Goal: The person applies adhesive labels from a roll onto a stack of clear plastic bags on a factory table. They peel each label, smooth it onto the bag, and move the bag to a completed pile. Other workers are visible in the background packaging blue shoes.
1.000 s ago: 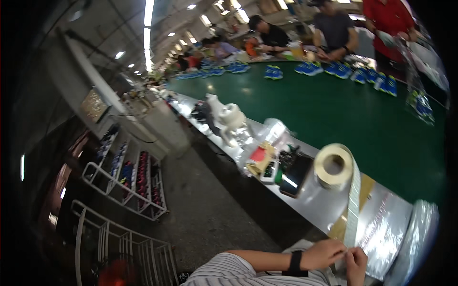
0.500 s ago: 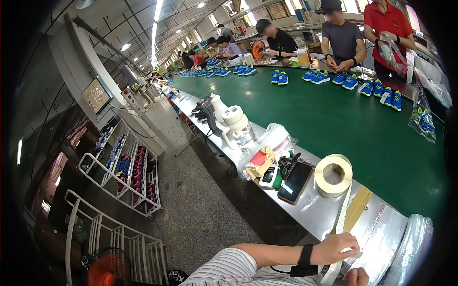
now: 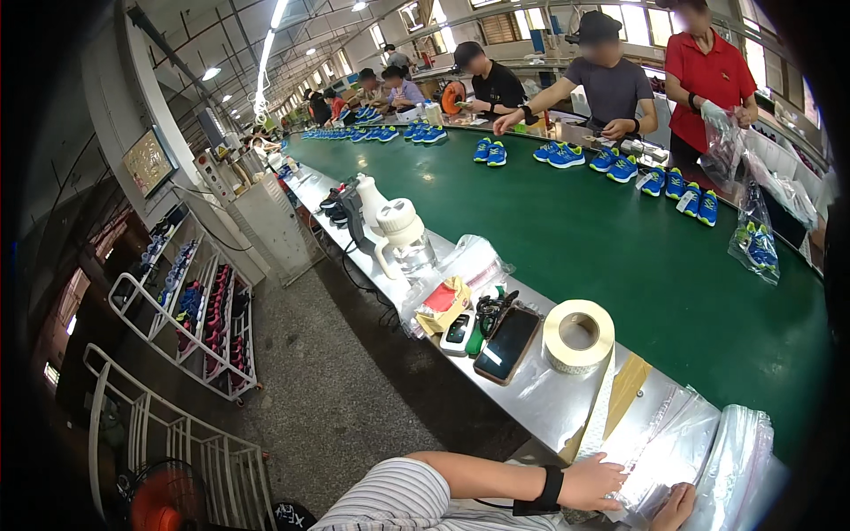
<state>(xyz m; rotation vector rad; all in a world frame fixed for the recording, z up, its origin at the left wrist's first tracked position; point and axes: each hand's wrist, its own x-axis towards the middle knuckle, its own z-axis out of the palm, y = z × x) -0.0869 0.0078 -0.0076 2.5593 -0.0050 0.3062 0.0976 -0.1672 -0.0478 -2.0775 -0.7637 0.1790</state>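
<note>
My left hand [image 3: 595,483], with a black band on its wrist, lies with fingers stretched out over a clear plastic bag [image 3: 666,435] on the metal table. Close by on the right, my right hand [image 3: 675,508] is partly cut off by the lower edge. Its fingers are bent together at the bag, and what they hold is hidden. From a roll of cream label tape [image 3: 599,320], a pale strip [image 3: 604,409] runs down toward my left wrist. Beside my right hand lies another stack of clear plastic bags [image 3: 737,451].
A phone [image 3: 508,345], a white handheld device [image 3: 458,333] and a clear jug with a white lid [image 3: 399,223] stand along the table. Beyond is a green conveyor [image 3: 496,199] with blue shoes [image 3: 565,156]. Several people work across it. Shoe racks [image 3: 199,323] stand left.
My left hand has gone from pinching a small white piece to lying spread on the bag. Across the conveyor, a person in grey has stretched an arm out leftward. The whole view has shifted.
</note>
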